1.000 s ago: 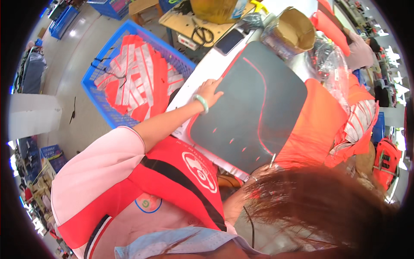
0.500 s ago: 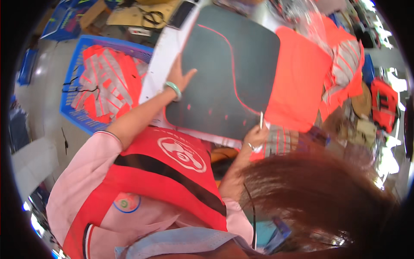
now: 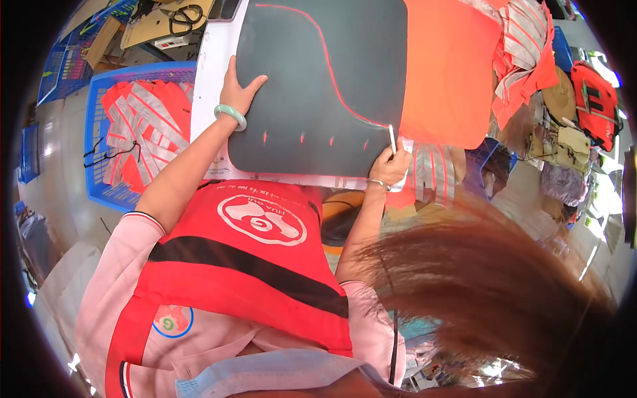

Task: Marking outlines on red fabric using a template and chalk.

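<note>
Head view: closest to me are the pale blue mask (image 3: 285, 371) at the bottom and loose brown hair (image 3: 478, 278) at the lower right, with my red apron (image 3: 225, 285) and its black band beyond. My right hand (image 3: 391, 166) is at the lower right corner of the dark grey board (image 3: 292, 86), fingers bent and pinching a slim white stick (image 3: 392, 138); its tip meets the lower end of the red curve (image 3: 332, 73) that snakes across the board. Along the near edge runs a row of short red marks (image 3: 302, 138). My left hand (image 3: 241, 93), a green bangle (image 3: 231, 114) at its wrist, rests on the board's left edge, thumb spread away from the forefinger; I cannot tell how the other fingers lie. The board lies on the white table (image 3: 215, 56), with orange cloth (image 3: 448, 73) against its right side. Left of the table, a blue basket (image 3: 93, 146) holds orange and grey striped pieces (image 3: 149, 126). Farther off are a phone (image 3: 224, 9) and black scissors (image 3: 184, 20), and to the far right a red-orange bundle (image 3: 595, 103).
</note>
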### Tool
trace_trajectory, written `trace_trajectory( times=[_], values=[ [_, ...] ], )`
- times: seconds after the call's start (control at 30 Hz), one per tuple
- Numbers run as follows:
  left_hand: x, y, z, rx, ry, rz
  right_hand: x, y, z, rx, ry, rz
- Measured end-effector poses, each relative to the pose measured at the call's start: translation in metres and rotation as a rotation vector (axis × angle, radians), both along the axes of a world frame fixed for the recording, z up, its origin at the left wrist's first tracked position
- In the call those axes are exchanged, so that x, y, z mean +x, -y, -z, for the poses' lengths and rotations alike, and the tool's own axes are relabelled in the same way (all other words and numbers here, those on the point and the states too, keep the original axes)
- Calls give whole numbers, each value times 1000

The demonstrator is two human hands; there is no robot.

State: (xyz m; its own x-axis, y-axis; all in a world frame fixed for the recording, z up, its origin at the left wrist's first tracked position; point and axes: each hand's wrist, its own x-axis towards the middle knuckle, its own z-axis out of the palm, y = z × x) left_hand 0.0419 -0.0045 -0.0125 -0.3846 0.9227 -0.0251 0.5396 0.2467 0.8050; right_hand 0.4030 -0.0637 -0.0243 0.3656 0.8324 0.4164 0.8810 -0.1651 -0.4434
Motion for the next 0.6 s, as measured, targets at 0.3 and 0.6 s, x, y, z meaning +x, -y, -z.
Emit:
trace_trajectory(
  times=[0.3,0.6],
  values=[
    [-7,0,1,-24,10,-9,-9,1,1,2,5,33],
    [-1,1,-4,-13,-7,-23,-9,7,1,101,48,10]
  ],
)
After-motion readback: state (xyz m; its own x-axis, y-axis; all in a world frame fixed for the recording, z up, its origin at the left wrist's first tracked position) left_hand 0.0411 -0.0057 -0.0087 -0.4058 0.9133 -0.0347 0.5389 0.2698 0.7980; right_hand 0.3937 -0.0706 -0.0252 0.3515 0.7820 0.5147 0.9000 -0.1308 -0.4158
